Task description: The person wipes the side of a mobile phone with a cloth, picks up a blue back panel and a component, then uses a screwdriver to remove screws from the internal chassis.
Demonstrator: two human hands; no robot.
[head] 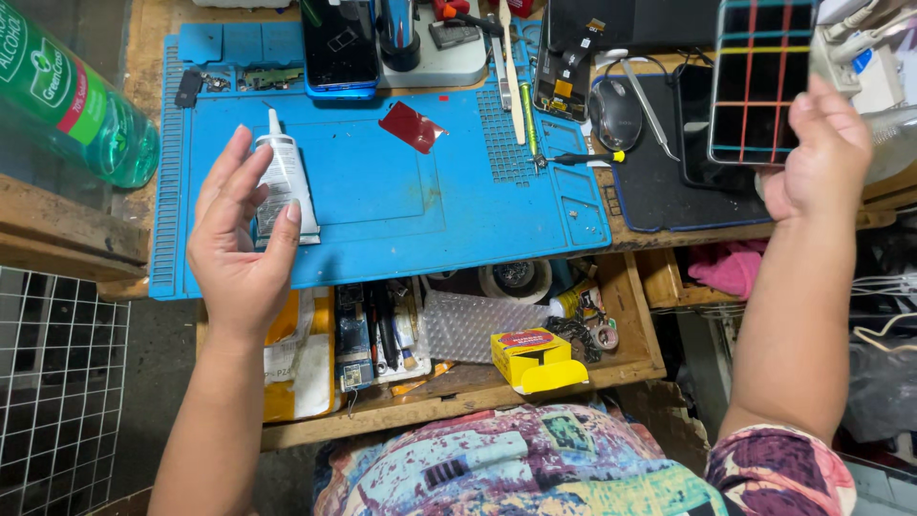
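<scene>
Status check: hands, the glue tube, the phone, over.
Left hand on white glue tube, blue silicone mat. Right hand holds taped phone screen up. Nothing blocking.

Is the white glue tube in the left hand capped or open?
Cannot tell. The left hand holds the glue tube with its thin nozzle pointing away over the blue mat; the tip is too small.

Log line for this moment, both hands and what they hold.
left hand: on white glue tube over blue mat | right hand: holds phone screen raised, lined display | tweezers: idle
</scene>
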